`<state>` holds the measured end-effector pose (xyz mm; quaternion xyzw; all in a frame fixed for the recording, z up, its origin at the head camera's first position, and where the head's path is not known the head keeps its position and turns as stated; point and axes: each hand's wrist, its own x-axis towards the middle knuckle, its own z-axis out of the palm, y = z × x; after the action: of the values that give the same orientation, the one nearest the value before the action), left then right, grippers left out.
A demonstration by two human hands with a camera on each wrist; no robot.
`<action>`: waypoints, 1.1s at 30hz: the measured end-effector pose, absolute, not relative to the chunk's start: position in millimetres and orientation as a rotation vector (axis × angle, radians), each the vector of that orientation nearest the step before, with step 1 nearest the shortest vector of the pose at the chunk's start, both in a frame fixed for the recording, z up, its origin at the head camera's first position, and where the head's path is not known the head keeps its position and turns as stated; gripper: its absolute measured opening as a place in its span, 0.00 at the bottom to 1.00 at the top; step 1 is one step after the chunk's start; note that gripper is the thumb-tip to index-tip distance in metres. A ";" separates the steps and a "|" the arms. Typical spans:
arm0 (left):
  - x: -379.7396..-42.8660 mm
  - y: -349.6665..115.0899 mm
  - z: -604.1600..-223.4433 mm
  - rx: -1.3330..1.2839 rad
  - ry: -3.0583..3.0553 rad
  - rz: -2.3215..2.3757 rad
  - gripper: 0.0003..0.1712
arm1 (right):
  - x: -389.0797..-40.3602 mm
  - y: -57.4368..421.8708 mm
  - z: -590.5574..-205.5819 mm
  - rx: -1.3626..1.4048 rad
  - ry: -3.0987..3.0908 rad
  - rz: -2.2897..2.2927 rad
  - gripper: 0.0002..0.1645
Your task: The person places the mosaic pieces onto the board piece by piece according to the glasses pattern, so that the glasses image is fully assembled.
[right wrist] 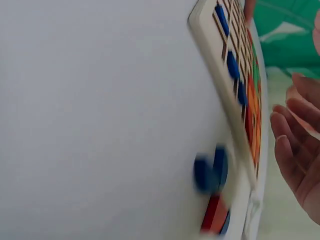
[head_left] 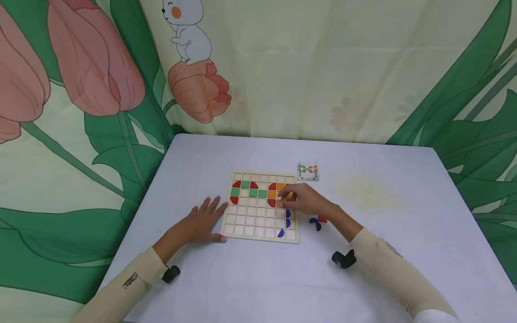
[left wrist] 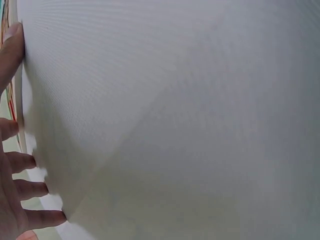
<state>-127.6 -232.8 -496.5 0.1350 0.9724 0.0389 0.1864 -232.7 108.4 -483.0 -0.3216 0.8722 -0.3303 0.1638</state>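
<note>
A wooden grid board lies on the table, holding red, green, orange and blue pieces in some of its squares. My left hand is flat on the table at the board's left side, fingers spread; its index finger and thumb meet the edge. Over the board's right part hovers my right hand, fingers bent and thumb apart, close to the orange piece. In the right wrist view no piece shows between these fingers. The hand hides several squares beneath it.
A small pattern card lies beyond the board's upper right corner. Right of the board are loose blue half-round pieces and a red piece. The white table ends at a printed curtain.
</note>
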 end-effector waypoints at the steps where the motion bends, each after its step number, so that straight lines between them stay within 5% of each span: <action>1: -127.2 -232.8 -496.4 0.384 2.740 0.108 0.64 | -231.0 118.4 -482.3 -0.878 2.493 -0.936 0.19; 18: -126.8 -232.9 -498.8 0.419 2.758 0.073 0.64 | -199.4 253.5 -495.7 -0.684 2.615 -0.910 0.19; 33: -125.7 -232.6 -497.3 0.418 2.761 0.077 0.64 | -185.4 271.8 -507.7 -0.626 2.758 -0.827 0.17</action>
<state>-125.7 -232.6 -497.3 0.1475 0.9734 0.0272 0.1734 -185.4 271.8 -507.7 -0.2113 0.9316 -0.2792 0.0976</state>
